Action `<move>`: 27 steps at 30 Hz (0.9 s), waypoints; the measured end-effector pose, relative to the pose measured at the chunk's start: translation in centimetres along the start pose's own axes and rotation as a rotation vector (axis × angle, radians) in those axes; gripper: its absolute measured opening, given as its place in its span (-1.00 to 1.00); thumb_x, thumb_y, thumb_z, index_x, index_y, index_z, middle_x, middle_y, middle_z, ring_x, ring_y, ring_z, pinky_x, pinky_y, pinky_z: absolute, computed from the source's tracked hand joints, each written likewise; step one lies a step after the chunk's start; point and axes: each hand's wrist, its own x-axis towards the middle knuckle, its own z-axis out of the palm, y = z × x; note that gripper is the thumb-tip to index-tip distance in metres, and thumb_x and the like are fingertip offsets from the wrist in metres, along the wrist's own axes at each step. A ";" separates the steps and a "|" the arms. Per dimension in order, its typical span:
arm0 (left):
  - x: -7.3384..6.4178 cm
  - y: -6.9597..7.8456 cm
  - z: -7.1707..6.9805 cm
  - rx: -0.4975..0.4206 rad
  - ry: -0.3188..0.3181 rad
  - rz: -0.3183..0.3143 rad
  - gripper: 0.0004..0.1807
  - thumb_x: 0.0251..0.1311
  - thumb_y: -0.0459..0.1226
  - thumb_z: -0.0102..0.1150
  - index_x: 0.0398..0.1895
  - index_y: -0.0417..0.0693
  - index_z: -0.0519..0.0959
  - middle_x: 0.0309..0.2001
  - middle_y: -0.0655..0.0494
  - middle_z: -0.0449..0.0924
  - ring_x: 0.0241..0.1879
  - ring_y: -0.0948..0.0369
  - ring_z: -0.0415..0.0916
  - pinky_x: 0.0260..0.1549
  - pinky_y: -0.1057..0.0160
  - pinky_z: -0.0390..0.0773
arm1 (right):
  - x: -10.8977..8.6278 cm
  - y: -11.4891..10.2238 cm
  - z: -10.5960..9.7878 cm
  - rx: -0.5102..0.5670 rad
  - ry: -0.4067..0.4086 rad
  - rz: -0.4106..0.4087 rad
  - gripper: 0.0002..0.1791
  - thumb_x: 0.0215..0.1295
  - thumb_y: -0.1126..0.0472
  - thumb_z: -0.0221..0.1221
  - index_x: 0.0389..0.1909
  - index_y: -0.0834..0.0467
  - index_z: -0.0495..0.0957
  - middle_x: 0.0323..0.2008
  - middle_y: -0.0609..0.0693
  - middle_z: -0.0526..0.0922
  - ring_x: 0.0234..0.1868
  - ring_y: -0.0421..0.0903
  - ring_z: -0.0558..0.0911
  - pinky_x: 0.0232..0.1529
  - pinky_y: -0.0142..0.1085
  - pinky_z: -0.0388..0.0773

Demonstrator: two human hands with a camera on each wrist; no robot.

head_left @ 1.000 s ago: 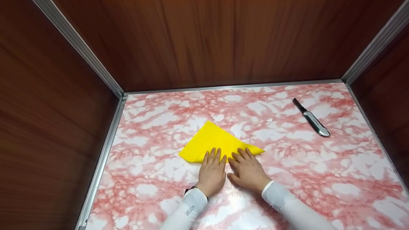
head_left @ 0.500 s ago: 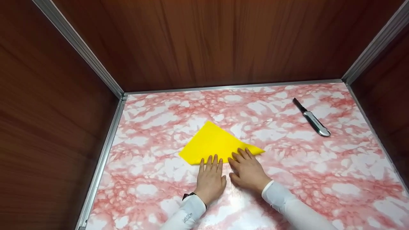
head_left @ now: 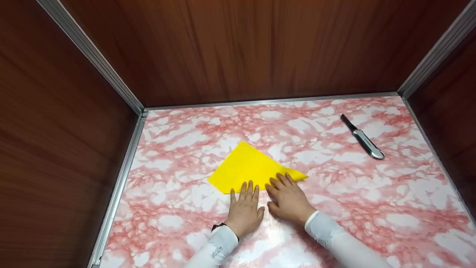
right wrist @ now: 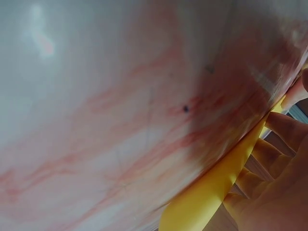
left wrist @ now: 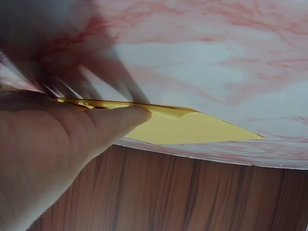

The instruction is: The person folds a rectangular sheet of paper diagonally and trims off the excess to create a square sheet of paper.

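A folded sheet of yellow paper [head_left: 243, 163] lies on the table, one corner pointing away and a narrow tip to the right. On its near edge rest the spread, straight fingers of my left hand [head_left: 244, 212]. My right hand [head_left: 290, 197] presses the near edge farther right, its fingertips on the paper. In the left wrist view the left hand [left wrist: 62, 134] lies along the fold of the paper [left wrist: 192, 127]. In the right wrist view the paper's edge [right wrist: 202, 197] curves up a little beside the fingers of the right hand [right wrist: 274, 187].
A utility knife [head_left: 363, 138] with a black and silver body lies at the right of the table. The red and white marbled tabletop [head_left: 178, 134] is bounded by brown wood panels [head_left: 238, 52] with metal edging at the back and sides.
My left hand has slid back toward me and slightly left along the near edge. The paper's lower left part now lies flatter, its fold more pointed. My right hand has stayed in place.
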 end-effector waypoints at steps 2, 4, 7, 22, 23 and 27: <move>0.0 -0.1 0.0 -0.012 -0.008 -0.005 -0.21 0.51 0.16 -0.17 0.63 -0.08 0.10 0.62 -0.11 -0.02 0.59 -0.06 -0.09 0.35 -0.45 -0.01 | 0.0 -0.1 0.0 0.000 -0.014 0.008 -0.35 0.28 -0.08 0.25 0.31 0.19 0.57 0.35 0.20 0.50 0.46 0.28 0.29 0.50 0.16 -0.02; -0.1 -0.2 0.0 -0.022 -0.011 -0.009 -0.21 0.50 0.15 -0.15 0.63 -0.07 0.11 0.62 -0.10 -0.03 0.59 -0.05 -0.10 0.34 -0.47 -0.02 | -0.1 -0.1 -0.1 0.003 -0.027 0.014 -0.35 0.30 -0.09 0.23 0.33 0.18 0.56 0.36 0.19 0.49 0.47 0.27 0.28 0.51 0.15 -0.03; -0.3 -0.2 0.0 -0.022 -0.015 -0.008 -0.22 0.49 0.15 -0.14 0.63 -0.05 0.14 0.63 -0.08 -0.04 0.60 -0.04 -0.10 0.33 -0.48 -0.02 | -0.1 -0.1 -0.1 0.002 -0.035 0.016 -0.35 0.31 -0.09 0.22 0.34 0.17 0.55 0.36 0.19 0.48 0.47 0.27 0.28 0.51 0.15 -0.04; 0.0 -0.3 -0.6 -0.005 -0.067 0.006 -0.21 0.48 0.18 -0.15 0.64 0.00 0.13 0.63 -0.08 -0.07 0.60 -0.05 -0.12 0.32 -0.50 0.00 | -0.4 0.0 0.0 -0.025 -0.018 -0.027 -0.36 0.34 -0.10 0.20 0.35 0.13 0.55 0.39 0.21 0.45 0.49 0.30 0.24 0.52 0.14 -0.07; 0.0 -0.3 -0.6 -0.004 -0.072 0.005 -0.20 0.48 0.18 -0.15 0.64 0.00 0.12 0.64 -0.08 -0.08 0.60 -0.05 -0.13 0.32 -0.50 0.00 | -0.5 -0.1 0.1 -0.028 -0.014 -0.040 -0.37 0.35 -0.10 0.20 0.36 0.12 0.54 0.40 0.21 0.44 0.49 0.30 0.23 0.52 0.15 -0.07; 0.0 -0.3 -0.7 0.012 -0.082 0.004 -0.19 0.48 0.19 -0.17 0.64 0.00 0.11 0.64 -0.06 -0.09 0.60 -0.04 -0.15 0.33 -0.49 -0.01 | -0.7 -0.3 0.4 -0.033 0.006 -0.093 -0.40 0.38 -0.09 0.17 0.35 0.10 0.56 0.43 0.19 0.41 0.51 0.29 0.21 0.50 0.17 -0.04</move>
